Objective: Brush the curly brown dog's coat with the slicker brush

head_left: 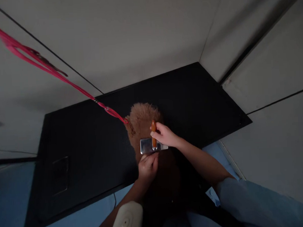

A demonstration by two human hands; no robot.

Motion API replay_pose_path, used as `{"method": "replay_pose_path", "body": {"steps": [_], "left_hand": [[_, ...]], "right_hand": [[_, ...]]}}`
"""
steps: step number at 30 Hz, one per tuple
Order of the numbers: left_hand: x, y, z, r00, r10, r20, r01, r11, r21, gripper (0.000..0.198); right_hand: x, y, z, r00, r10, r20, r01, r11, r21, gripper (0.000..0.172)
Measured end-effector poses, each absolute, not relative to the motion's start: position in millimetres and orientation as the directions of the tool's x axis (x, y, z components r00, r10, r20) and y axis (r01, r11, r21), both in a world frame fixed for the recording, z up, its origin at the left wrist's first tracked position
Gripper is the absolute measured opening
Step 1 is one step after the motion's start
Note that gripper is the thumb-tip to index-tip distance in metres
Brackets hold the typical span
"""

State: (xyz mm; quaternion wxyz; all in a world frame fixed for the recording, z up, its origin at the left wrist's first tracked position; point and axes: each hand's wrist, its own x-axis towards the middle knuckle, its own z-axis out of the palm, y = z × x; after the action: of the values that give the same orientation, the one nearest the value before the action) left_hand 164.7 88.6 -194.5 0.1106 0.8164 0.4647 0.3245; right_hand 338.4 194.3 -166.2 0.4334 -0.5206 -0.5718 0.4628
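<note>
A brown, curly-coated dog [139, 134] is on a black grooming table [97, 146], its fluffy head toward the far side. My right hand [164, 135] is closed around the orange-brown handle of a slicker brush [146, 146], whose flat metal head lies across the dog's back. Just below the brush head, my left hand [147, 166] rests on the dog with its fingers curled into the coat. The bristles are hidden beneath the metal plate. Most of the dog's near end is lost in dark shadow.
A pink leash [81, 91] runs taut from the dog's neck to the upper left. Pale wall panels [137, 33] border the table's back and right sides. A white device [128, 218] with a yellow light juts in at the bottom. Blue floor [11, 202] shows around the table.
</note>
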Motion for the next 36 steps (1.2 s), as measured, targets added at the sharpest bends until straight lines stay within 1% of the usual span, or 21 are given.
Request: {"method": "replay_pose_path", "body": {"steps": [1, 4, 6, 8, 10, 12, 14, 16, 17, 19, 20, 21, 22, 24, 25, 27, 29, 31, 33, 34, 36], "left_hand": [[171, 88, -194, 0.361, 0.825, 0.434, 0.691, -0.55, 0.47, 0.024], [187, 86, -194, 0.374, 0.829, 0.415, 0.708, -0.544, 0.45, 0.024], [195, 85, -194, 0.38, 0.838, 0.391, 0.714, -0.535, 0.452, 0.024], [199, 85, -194, 0.376, 0.848, 0.375, 0.727, -0.52, 0.449, 0.024], [200, 86, -193, 0.363, 0.861, 0.358, 0.749, -0.498, 0.438, 0.023], [200, 87, -192, 0.351, 0.872, 0.342, 0.768, -0.477, 0.427, 0.023], [199, 89, -191, 0.353, 0.87, 0.343, 0.772, -0.478, 0.419, 0.024], [199, 91, -190, 0.355, 0.862, 0.361, 0.77, -0.489, 0.41, 0.024], [198, 92, -189, 0.352, 0.86, 0.369, 0.771, -0.49, 0.406, 0.024], [198, 94, -188, 0.347, 0.86, 0.374, 0.775, -0.488, 0.402, 0.024], [198, 95, -187, 0.345, 0.86, 0.377, 0.776, -0.487, 0.401, 0.024], [198, 95, -187, 0.342, 0.858, 0.384, 0.774, -0.489, 0.402, 0.025], [198, 96, -186, 0.339, 0.854, 0.393, 0.771, -0.492, 0.404, 0.025], [197, 98, -185, 0.337, 0.844, 0.417, 0.762, -0.504, 0.407, 0.025], [196, 99, -185, 0.334, 0.84, 0.427, 0.757, -0.509, 0.409, 0.025], [192, 100, -186, 0.338, 0.837, 0.431, 0.75, -0.516, 0.413, 0.025], [189, 101, -189, 0.34, 0.835, 0.432, 0.744, -0.52, 0.42, 0.025], [185, 103, -192, 0.341, 0.83, 0.441, 0.741, -0.526, 0.418, 0.025], [181, 105, -193, 0.34, 0.825, 0.451, 0.739, -0.531, 0.414, 0.023], [180, 106, -193, 0.336, 0.825, 0.455, 0.737, -0.531, 0.417, 0.023], [179, 104, -190, 0.33, 0.831, 0.447, 0.728, -0.526, 0.44, 0.021]], "right_hand": [[338, 198, -161, -0.069, 0.998, 0.007, 0.251, 0.024, -0.968, 0.017], [337, 205, -146, 0.083, 0.995, 0.062, 0.378, 0.026, -0.925, 0.016], [333, 207, -135, -0.081, 0.994, 0.078, 0.428, 0.105, -0.897, 0.014], [328, 210, -125, -0.235, 0.972, 0.026, 0.503, 0.144, -0.852, 0.012], [325, 214, -116, -0.153, 0.988, 0.017, 0.603, 0.107, -0.791, 0.012], [321, 217, -108, -0.038, 0.996, 0.081, 0.665, 0.085, -0.742, 0.011], [318, 217, -102, -0.154, 0.985, 0.079, 0.693, 0.164, -0.703, 0.012], [316, 215, -98, -0.296, 0.955, -0.007, 0.717, 0.217, -0.662, 0.013], [316, 215, -96, -0.294, 0.956, -0.027, 0.738, 0.208, -0.641, 0.013], [317, 215, -92, -0.153, 0.988, 0.036, 0.782, 0.143, -0.606, 0.013], [318, 215, -91, -0.093, 0.992, 0.086, 0.79, 0.126, -0.6, 0.014], [319, 215, -90, -0.092, 0.99, 0.112, 0.788, 0.14, -0.6, 0.016], [320, 215, -89, -0.152, 0.983, 0.101, 0.776, 0.182, -0.604, 0.017], [322, 216, -90, -0.302, 0.953, 0.0, 0.749, 0.237, -0.619, 0.016], [323, 217, -91, -0.317, 0.948, -0.042, 0.751, 0.223, -0.621, 0.016], [326, 221, -93, -0.164, 0.986, -0.029, 0.785, 0.113, -0.609, 0.016], [328, 223, -96, -0.009, 0.998, 0.06, 0.79, 0.043, -0.612, 0.017], [329, 223, -98, -0.105, 0.992, 0.065, 0.755, 0.122, -0.644, 0.016], [330, 223, -102, -0.221, 0.975, 0.005, 0.71, 0.164, -0.685, 0.015], [331, 223, -104, -0.187, 0.982, -0.008, 0.707, 0.129, -0.696, 0.015], [334, 223, -111, 0.044, 0.998, 0.048, 0.703, 0.003, -0.712, 0.015]]}}
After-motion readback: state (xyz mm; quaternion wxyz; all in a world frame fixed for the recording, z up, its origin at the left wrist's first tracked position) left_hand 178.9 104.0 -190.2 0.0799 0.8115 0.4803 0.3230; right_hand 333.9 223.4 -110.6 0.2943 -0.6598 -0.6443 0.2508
